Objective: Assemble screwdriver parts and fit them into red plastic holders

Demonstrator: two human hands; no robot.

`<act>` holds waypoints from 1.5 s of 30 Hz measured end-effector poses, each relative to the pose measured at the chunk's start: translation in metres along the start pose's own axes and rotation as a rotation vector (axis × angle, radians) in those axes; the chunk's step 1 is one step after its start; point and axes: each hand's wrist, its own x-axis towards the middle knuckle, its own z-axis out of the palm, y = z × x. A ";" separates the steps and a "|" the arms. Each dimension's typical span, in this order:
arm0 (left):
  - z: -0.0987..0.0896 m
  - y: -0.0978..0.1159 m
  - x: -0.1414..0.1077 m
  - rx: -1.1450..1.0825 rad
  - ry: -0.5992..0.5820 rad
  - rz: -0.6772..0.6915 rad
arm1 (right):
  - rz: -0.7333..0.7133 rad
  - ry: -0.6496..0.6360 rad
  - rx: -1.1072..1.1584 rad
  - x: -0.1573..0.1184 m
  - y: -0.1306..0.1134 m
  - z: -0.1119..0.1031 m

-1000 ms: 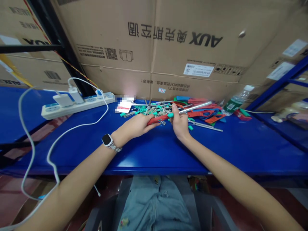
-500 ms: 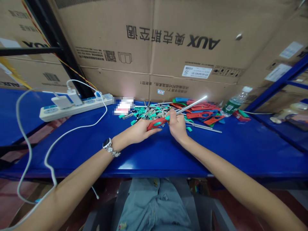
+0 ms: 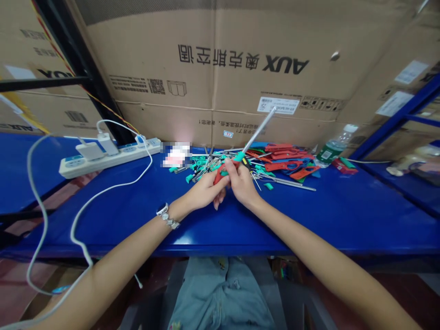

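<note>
A red and green handled tool (image 3: 219,175) with a long silver rod pointing up and away is held between both hands. My left hand (image 3: 206,189) is closed round the lower end of its handle. Against the upper part of the handle, my right hand (image 3: 240,181) is closed, thumb on top. Just behind the hands lies a pile of small green and metal parts (image 3: 202,166). Red and blue plastic pieces (image 3: 287,158) are heaped to its right. A loose green piece (image 3: 268,186) rests on the blue table (image 3: 309,220).
A white power strip (image 3: 127,155) with plugs and white cables lies at the left. At the right stand a bottle (image 3: 335,149) and, beside it, a small red box (image 3: 344,167). Large cardboard boxes (image 3: 144,41) rise behind the table.
The rod has tilted more upright. My right hand has moved left and slightly down along the handle, close to my left hand. A dark and yellow part now shows beside the handle.
</note>
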 end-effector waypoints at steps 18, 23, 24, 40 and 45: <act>-0.015 0.007 0.006 -0.104 0.374 0.174 | 0.203 -0.318 0.176 -0.015 -0.010 -0.009; -0.018 0.007 0.006 -0.177 0.392 0.131 | 0.292 -0.404 0.194 -0.012 -0.009 -0.009; -0.021 0.008 0.006 -0.191 0.412 0.131 | 0.330 -0.452 0.213 -0.010 -0.009 -0.013; -0.032 0.004 -0.063 0.552 0.434 0.067 | 0.051 -0.454 -0.415 -0.018 0.009 -0.070; -0.014 0.015 -0.059 0.829 0.240 0.315 | -0.088 -0.508 -0.756 -0.021 0.011 -0.065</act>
